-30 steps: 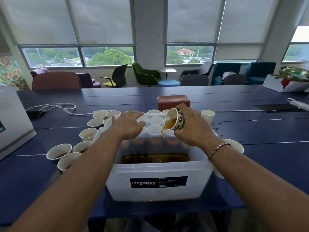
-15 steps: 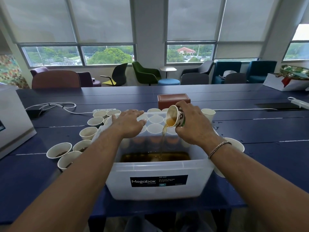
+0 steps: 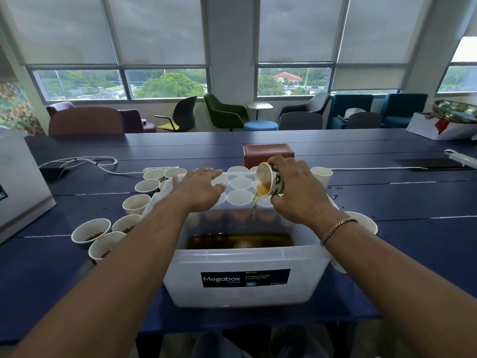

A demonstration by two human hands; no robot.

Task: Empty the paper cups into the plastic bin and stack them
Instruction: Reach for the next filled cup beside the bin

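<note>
A translucent plastic bin [image 3: 240, 259] labelled Megabox stands on the blue table [image 3: 402, 200] in front of me, with brown liquid pooled in its bottom. My right hand [image 3: 296, 192] grips a printed paper cup [image 3: 269, 182] tipped on its side over the bin, and a thin brown stream falls from its rim. My left hand [image 3: 198, 189] rests flat with fingers spread on the bin's far left rim, over a white cloth [image 3: 161, 196]. Several white paper cups [image 3: 135, 204] stand left of the bin and behind it, some holding brown liquid.
A brown box [image 3: 268, 152] sits behind the cups. A white power strip [image 3: 160, 168] and cable lie at the back left, a grey appliance [image 3: 18, 187] at the far left. One cup [image 3: 321, 174] stands right of my hand; a white bowl-like cup [image 3: 362, 224] lies under my right wrist.
The cup in my right hand has tilted a little further and keeps pouring. My left hand stays on the bin's rim.
</note>
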